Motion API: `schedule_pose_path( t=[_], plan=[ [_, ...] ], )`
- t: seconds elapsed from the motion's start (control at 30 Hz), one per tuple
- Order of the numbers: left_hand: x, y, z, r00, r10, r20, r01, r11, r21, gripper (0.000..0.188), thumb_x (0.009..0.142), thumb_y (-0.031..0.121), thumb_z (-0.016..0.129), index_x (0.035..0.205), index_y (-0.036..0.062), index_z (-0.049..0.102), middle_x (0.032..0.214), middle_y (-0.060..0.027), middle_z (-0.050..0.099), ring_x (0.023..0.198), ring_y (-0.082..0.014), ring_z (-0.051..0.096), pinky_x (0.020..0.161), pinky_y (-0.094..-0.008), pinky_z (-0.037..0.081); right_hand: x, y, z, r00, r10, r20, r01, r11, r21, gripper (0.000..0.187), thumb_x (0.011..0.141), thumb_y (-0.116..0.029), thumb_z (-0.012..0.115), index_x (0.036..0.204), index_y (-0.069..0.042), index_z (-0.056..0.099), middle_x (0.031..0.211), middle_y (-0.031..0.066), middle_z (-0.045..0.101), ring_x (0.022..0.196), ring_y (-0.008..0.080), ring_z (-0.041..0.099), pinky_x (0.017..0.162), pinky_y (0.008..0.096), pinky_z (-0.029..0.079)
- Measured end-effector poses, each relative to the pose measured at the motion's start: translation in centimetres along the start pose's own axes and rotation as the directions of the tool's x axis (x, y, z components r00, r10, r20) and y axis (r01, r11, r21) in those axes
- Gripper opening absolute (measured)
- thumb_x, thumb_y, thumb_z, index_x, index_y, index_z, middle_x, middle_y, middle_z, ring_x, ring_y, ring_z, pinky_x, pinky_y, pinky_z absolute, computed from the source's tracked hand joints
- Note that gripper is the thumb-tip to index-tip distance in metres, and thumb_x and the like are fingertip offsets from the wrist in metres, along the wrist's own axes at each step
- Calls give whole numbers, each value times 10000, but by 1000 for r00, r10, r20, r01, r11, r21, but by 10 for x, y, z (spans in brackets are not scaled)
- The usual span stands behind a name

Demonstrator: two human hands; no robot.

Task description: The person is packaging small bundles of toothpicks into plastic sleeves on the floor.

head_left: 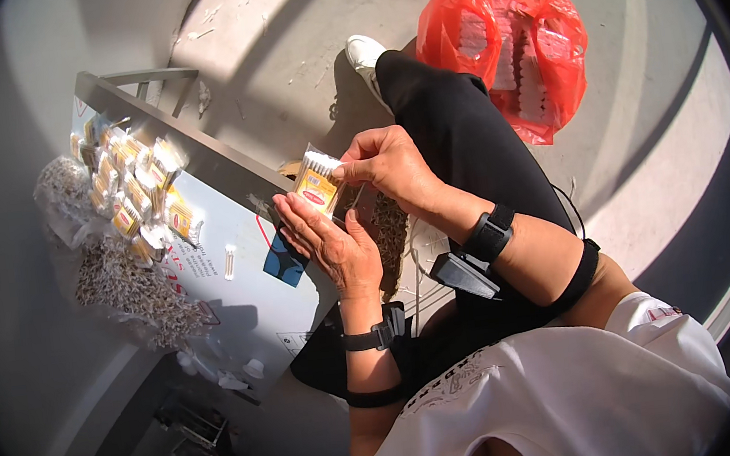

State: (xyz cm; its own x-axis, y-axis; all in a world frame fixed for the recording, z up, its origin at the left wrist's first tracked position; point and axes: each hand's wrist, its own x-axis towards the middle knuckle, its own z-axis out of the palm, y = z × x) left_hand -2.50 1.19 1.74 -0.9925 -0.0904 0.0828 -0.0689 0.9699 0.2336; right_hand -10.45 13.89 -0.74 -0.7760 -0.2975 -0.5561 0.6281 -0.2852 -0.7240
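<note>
Just over the table's near edge I have a small clear packet of cotton swabs (318,179) with a yellow and red label, its white swab tips at the top. Thumb and fingers of my right hand (393,170) pinch the packet by its upper right side. My left hand (339,250) lies with its fingers stretched out, the fingertips against the packet's lower end. Farther left on the table is a pile of similar filled packets (135,176). Below the two hands, a container of loose swabs (390,230) is partly hidden.
A heap of loose swabs (131,288) and a clear plastic bag (68,192) lie on the grey table (244,307). A dark blue card (286,261) is at its edge. On the floor stands a red plastic bag (554,39) with white-pink packs. Stray swabs litter the floor.
</note>
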Motion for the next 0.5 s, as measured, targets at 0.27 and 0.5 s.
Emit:
schedule_pose_path(
  t=[0.27, 0.5],
  plan=[
    [-2, -2, 5, 1000, 5, -18, -6, 1000, -7, 748, 983, 449, 425, 1503, -22, 164, 1550, -234, 199, 1423, -399, 231, 1157, -506, 158, -4, -8, 14, 992, -53, -115, 74, 979, 188, 158, 830, -148, 750, 772, -14, 689, 708, 32, 658, 590, 75, 524, 553, 232, 421],
    [-4, -4, 6, 1000, -4, -17, 4, 1000, -31, 767, 989, 478, 413, 1515, -12, 146, 1559, -240, 181, 1441, -385, 205, 1159, -499, 157, 20, 5, 22, 990, 127, 65, -143, 898, 417, 264, 898, -217, 693, 844, 41, 682, 812, 90, 678, 829, 159, 642, 723, 324, 533]
  ],
)
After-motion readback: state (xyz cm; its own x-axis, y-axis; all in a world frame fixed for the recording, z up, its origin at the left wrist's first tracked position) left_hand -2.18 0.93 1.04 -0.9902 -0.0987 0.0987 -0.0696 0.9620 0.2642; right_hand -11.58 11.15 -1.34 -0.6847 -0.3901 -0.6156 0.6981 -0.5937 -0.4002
